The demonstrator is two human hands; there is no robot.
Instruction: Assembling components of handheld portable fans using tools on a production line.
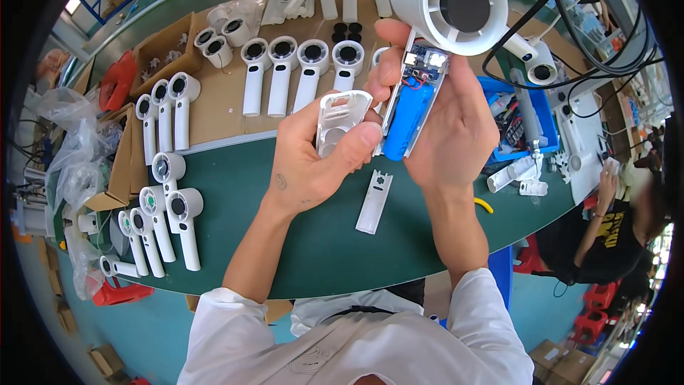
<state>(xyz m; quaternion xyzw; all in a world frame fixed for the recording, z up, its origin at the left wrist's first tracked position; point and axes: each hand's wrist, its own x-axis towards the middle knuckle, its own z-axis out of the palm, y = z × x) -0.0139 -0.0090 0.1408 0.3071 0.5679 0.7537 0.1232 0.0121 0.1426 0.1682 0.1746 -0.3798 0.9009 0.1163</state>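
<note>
In my right hand is a white handheld fan, its round head upward and its handle open at the front. Inside the handle show a small circuit board with red wires and a blue cylindrical battery. My left hand pinches a white plastic stand piece with a slot and a round recess, close beside the open handle. Below both hands, a long white handle cover lies on the green table.
Finished-looking white fans stand in rows on a cardboard sheet, with more fans at the left. A blue bin of parts is at the right. Black cables hang upper right. A co-worker sits at far right.
</note>
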